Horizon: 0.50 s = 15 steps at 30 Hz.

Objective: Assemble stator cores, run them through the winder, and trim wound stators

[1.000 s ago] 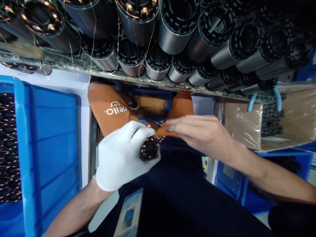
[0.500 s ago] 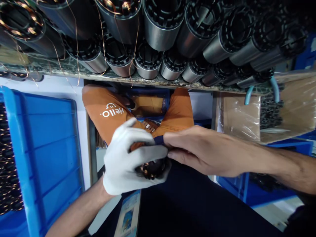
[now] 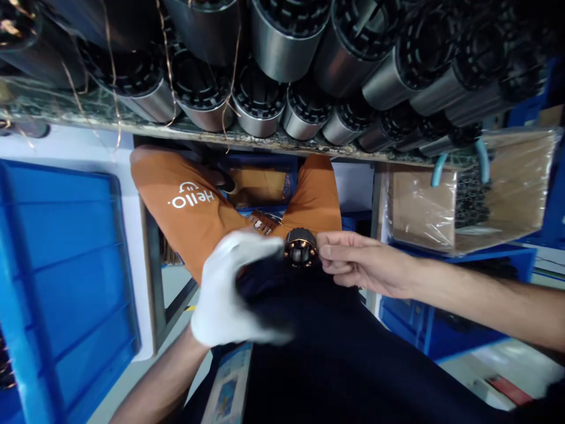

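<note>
A small motor stator (image 3: 300, 248), black with copper windings showing around its open ring end, is at the centre above my lap. My bare right hand (image 3: 353, 259) has its fingers closed at the stator's right side, thumb and forefinger pinched against its edge. To the left, my left hand (image 3: 236, 288) in a white glove is spread in a wide C, partly blurred by motion, with nothing between thumb and fingers. Its upper fingertips come close to the stator's left side; whether they touch it I cannot tell.
Metal stators (image 3: 286, 53) stand in rows on the bench (image 3: 247, 141) ahead, some trailing copper wires. A blue crate (image 3: 79, 253) is at left. On the right, a plastic-lined carton (image 3: 415, 206) sits over a blue bin (image 3: 406, 318), with blue-handled pliers (image 3: 483, 162) at the bench edge.
My gloved left hand has let go of the stator and opened leftward. The stator is now at my right hand's fingertips, higher in view. The view has shifted slightly.
</note>
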Each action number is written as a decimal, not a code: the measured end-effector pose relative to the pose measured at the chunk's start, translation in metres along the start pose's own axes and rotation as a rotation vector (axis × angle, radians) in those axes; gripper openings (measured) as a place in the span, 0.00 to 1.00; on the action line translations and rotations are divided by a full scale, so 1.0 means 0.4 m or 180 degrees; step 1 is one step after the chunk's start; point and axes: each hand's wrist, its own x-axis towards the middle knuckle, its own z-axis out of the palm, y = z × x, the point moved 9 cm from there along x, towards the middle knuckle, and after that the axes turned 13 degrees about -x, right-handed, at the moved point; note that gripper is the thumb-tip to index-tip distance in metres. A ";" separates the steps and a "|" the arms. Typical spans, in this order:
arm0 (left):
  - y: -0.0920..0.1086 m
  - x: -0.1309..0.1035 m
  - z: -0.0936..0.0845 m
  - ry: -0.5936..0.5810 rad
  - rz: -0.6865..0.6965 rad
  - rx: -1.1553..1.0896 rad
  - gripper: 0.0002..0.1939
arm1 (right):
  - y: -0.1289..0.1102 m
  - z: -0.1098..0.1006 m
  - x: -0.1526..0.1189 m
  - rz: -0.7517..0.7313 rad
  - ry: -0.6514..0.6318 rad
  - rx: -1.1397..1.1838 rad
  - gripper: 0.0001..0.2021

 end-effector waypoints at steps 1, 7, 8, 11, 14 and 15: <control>0.027 0.005 -0.014 0.0110 0.0199 0.0131 0.25 | -0.003 0.011 0.000 -0.0036 -0.0076 -0.0057 0.24; 0.062 0.048 0.086 -0.1067 -0.0341 -0.0833 0.09 | -0.193 0.050 -0.044 -0.1632 -0.0021 -0.3834 0.18; 0.056 0.038 0.113 -0.1345 -0.0604 -0.1056 0.09 | -0.216 0.047 -0.056 -0.1796 -0.0002 -0.4182 0.19; 0.078 0.046 0.069 -0.0628 -0.0178 -0.0373 0.11 | -0.260 0.008 -0.085 -0.1924 0.0226 -0.4537 0.11; 0.177 0.035 0.032 -0.0072 0.1172 0.0782 0.19 | -0.209 -0.049 -0.066 -0.0997 -0.0091 -0.3500 0.20; 0.199 0.032 0.040 -0.0172 0.1441 0.0950 0.14 | -0.162 -0.051 -0.055 -0.0527 -0.0440 -0.2858 0.24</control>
